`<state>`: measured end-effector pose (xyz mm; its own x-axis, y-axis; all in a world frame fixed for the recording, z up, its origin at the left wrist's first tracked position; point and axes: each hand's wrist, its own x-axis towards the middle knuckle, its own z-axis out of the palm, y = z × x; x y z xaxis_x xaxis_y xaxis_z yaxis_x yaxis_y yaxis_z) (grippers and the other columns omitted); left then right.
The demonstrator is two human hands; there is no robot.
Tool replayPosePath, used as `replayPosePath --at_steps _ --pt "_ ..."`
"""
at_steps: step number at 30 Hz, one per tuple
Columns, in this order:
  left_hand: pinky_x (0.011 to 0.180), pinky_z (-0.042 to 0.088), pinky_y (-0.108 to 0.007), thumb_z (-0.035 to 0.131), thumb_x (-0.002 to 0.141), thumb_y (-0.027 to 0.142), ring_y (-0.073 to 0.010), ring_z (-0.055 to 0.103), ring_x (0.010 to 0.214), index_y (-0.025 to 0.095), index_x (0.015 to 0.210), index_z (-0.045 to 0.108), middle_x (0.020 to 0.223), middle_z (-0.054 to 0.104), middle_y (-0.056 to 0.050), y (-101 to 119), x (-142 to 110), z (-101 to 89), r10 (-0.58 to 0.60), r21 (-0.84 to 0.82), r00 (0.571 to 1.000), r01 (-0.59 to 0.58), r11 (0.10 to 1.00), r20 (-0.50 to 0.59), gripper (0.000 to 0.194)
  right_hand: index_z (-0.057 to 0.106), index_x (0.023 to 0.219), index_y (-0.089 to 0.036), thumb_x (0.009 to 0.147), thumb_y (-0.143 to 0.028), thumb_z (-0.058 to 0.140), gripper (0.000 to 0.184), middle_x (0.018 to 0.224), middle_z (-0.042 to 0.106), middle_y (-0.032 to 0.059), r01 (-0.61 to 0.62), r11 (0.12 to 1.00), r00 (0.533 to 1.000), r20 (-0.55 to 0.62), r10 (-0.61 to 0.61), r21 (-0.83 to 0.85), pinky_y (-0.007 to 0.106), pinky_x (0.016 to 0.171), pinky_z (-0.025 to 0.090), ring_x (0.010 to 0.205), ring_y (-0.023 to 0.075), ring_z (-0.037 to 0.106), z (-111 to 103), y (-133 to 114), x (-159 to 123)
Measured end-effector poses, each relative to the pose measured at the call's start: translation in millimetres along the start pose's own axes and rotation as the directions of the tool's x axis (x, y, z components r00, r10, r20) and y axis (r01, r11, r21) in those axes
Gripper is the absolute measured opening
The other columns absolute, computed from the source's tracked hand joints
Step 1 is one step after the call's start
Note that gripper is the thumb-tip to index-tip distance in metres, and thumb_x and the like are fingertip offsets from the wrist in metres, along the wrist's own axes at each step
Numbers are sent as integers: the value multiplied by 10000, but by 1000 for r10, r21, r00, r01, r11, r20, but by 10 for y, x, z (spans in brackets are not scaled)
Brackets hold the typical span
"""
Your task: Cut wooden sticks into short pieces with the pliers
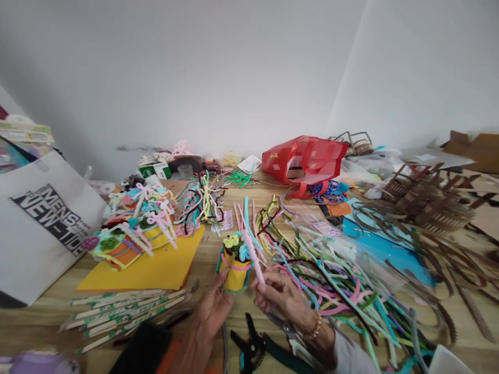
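Note:
My left hand [210, 306] grips a small yellow craft basket [236, 275] by its lower left side. The basket has teal edging, a pink band and pipe-cleaner flowers [233, 242] in yellow and light blue on top. Between thumb and fingers, my right hand [280, 293] pinches the lower end of a twisted pale pink pipe cleaner [254, 258], which leans against the basket's right side. Whether it is joined to the basket, I cannot tell. Below my hands lie dark-handled pliers [251, 343] and scissors [296, 345].
Similar flower baskets [120, 249] sit on yellow sheets [183, 262] at left, near wrapped sticks [128, 311] and a white bag [42, 234]. Loose pipe cleaners [335, 280] spread to the right. A red bag [304, 158] lies behind, brown woven baskets [432, 202] at far right.

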<state>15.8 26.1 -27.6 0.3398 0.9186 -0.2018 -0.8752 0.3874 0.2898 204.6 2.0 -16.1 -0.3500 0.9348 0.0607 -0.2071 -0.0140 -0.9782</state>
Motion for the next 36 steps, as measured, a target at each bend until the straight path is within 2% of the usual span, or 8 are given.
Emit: replayPosePath --at_steps 3,10,13,19,25,28,31,36 --pt "1016 467 -348 316 939 -20 -194 694 991 193 1355 515 1035 740 -99 4 -3 -15 -11 23 1000 10 1000 20 508 648 872 -144 790 -492 686 360 631 622 1 -45 999 999 0 45 0 209 488 447 509 97 541 7 14 -2" --pt "920 537 -355 357 940 -2 -206 722 906 162 1248 618 951 759 -115 -4 -27 57 7 49 991 -1 999 -132 436 598 791 -144 794 -580 636 437 599 616 2 -101 994 995 -2 101 37 219 465 456 480 99 540 7 93 42" --pt "908 543 -357 345 951 23 -201 722 903 155 1230 629 960 757 -117 -13 -32 82 2 53 991 5 999 -136 420 605 795 -135 796 -595 620 461 617 626 18 -120 991 993 -12 121 51 221 472 476 529 119 586 11 127 57" --pt "999 479 -388 230 968 26 -190 688 1010 171 1339 530 995 752 -111 -14 -48 44 -67 18 994 65 998 87 499 590 785 -136 773 -579 650 448 635 645 26 -144 988 988 -53 147 58 232 475 500 560 143 628 9 151 68" --pt "1087 379 -347 229 992 109 -171 583 1187 228 1331 542 1200 674 -90 29 -19 -92 -45 -35 939 61 998 341 477 520 845 -167 694 -533 748 456 633 646 -6 -105 993 988 -105 109 46 246 499 518 547 137 625 -1 112 70" --pt "1094 368 -347 212 998 136 -173 541 1235 224 1287 587 1237 653 -84 39 -13 -116 -27 -47 933 47 998 358 482 521 895 -165 716 -503 744 442 661 646 -4 -92 994 990 -103 97 53 239 499 522 554 130 630 12 96 70" --pt "1080 383 -332 178 991 120 -159 549 1226 220 1301 573 1223 661 -84 28 -15 -116 -29 -69 926 60 996 378 512 513 1044 -174 722 -470 753 499 768 656 13 -111 989 989 -92 120 93 238 514 531 613 140 658 24 73 61" --pt "1080 376 -339 203 1009 225 -166 568 1206 228 1283 590 1196 681 -75 -30 -29 -34 -72 -38 888 100 994 454 474 504 1181 -206 702 -405 787 591 843 678 20 -190 968 982 24 188 161 265 595 544 686 153 672 14 63 45"
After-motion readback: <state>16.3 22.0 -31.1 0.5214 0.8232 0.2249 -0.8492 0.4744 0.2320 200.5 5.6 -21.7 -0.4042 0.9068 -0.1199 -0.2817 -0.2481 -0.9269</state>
